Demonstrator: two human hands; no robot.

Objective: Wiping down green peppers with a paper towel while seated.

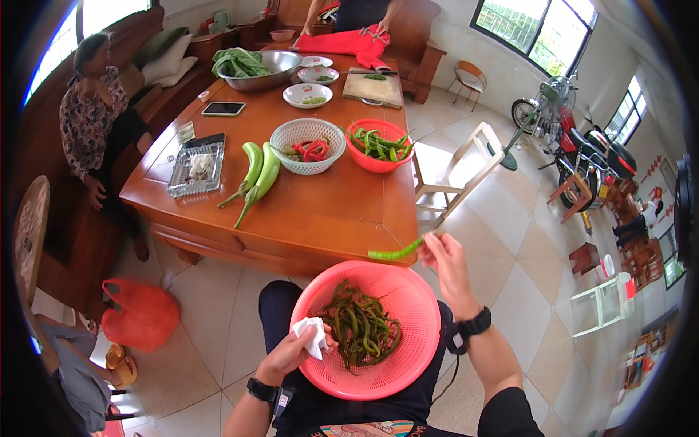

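Observation:
A large pink plastic colander (420, 328) rests on my lap with a heap of long green chili peppers (360, 328) in it. My left hand (297, 347) grips a crumpled white tissue (314, 337) over the colander's left side. Above its upper right rim, near the table's corner, my right hand (445, 262) pinches one long green pepper (396, 253) by its end, the pepper pointing left. On the table stand a red basket (377, 165) of green peppers and a white basket (308, 168) with red peppers. Two long light-green eggplants (262, 177) lie beside them.
The wooden table (327, 218) also bears a glass tray (188, 183), a phone (223, 108), small bowls, a steel basin (262, 82) and a cutting board (373, 90). One person sits at left; another handles red cloth (344, 42). A wooden chair (458, 164) stands right, a red bag (141, 317) left.

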